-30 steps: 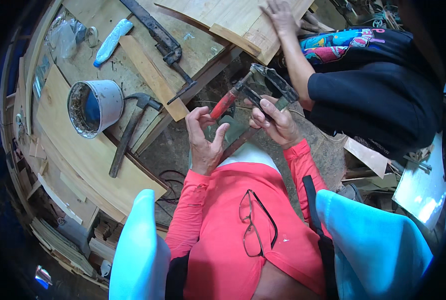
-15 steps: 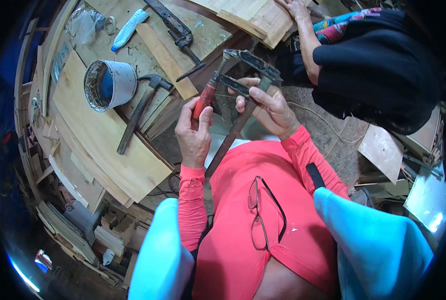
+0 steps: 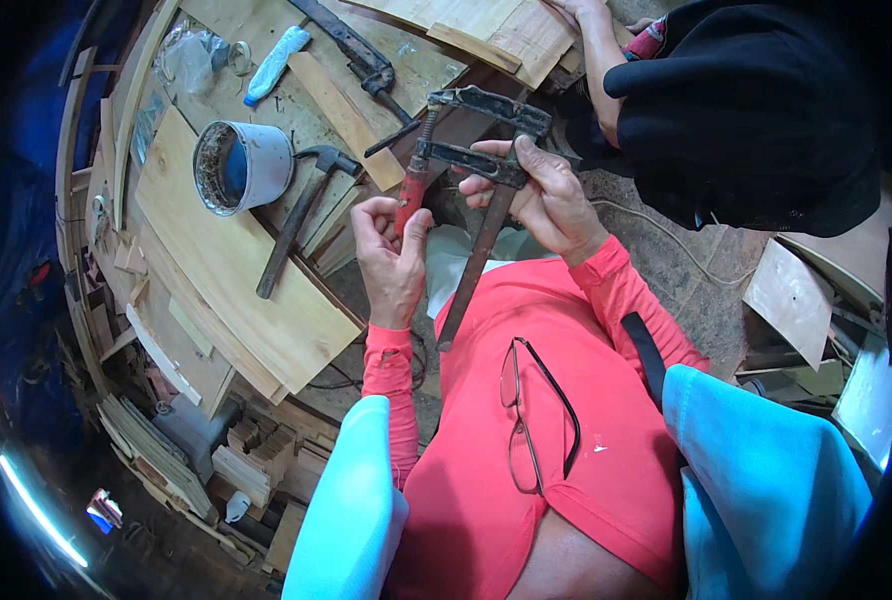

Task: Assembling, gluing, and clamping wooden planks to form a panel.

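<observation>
**Two hands on one rusty bar clamp, just above the frame's centre**

The far end of the bar clamp [image 3: 478, 170] partly merges with the dark clutter behind it, so where its fixed jaw ends is hard to make out. A second person's dark sleeve [image 3: 756, 110] fills the upper right; their hand [image 3: 576, 12] is cut off by the top edge, resting on pale boards [image 3: 486, 30].

The left hand [image 3: 391, 265] has thumb and fingertips pinched around the clamp's red screw handle [image 3: 409, 195]. The right hand [image 3: 541, 195] is curled shut around the sliding jaw and bar, whose lower end hangs toward the red shirt. A pair of glasses [image 3: 536, 415] hangs on the shirt front.

On the wooden bench [image 3: 236, 270] at upper left: one white can [image 3: 241, 165], its contents too dark to identify; one hammer [image 3: 296, 215] just beside it; one more long clamp [image 3: 351, 45], possibly the same type; one pale blue-white object [image 3: 276, 65].
</observation>
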Action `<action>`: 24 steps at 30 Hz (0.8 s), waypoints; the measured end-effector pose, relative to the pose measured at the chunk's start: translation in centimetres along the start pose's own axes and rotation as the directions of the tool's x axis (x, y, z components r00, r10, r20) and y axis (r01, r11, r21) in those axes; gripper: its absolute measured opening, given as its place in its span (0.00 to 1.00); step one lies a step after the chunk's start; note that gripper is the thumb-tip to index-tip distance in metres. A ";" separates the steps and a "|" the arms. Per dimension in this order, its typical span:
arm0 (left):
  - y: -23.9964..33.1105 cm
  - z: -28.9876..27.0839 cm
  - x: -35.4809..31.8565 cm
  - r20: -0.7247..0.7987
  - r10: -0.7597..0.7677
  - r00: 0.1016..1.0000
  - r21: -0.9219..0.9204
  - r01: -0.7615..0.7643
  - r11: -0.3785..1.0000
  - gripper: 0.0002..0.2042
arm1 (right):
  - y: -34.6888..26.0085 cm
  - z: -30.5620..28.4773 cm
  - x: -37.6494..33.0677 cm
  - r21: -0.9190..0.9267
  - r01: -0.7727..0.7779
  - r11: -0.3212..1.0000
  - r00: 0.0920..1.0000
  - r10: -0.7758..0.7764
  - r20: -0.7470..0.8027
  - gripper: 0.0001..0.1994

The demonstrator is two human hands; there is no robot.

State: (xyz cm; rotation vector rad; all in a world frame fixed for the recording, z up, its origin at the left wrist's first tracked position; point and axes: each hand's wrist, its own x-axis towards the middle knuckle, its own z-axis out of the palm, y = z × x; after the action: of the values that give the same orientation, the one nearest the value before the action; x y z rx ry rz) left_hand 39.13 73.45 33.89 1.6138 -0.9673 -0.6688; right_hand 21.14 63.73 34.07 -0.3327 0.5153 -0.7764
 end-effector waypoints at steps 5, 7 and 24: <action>0.1 -2.2 0.2 0.371 -0.432 0.822 -0.460 0.567 0.683 0.21 | -0.1 0.1 0.2 -0.042 0.012 0.999 0.999 -0.011 0.035 0.27; 0.4 -1.3 0.0 0.262 -0.425 0.866 -0.403 0.498 0.768 0.20 | -0.2 0.1 0.3 -0.060 0.012 0.998 1.000 -0.010 0.020 0.27; -2.8 -2.8 -1.4 0.661 -0.355 0.662 -0.573 0.750 0.330 0.22 | 0.2 -1.6 -0.8 -0.124 -0.001 0.992 1.000 0.000 -0.008 0.29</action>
State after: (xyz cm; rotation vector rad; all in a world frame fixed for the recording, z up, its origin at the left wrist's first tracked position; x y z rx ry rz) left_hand 41.44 76.26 31.80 0.8695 -0.1624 -1.7611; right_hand 19.90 64.28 32.92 -0.4445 0.5723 -0.7473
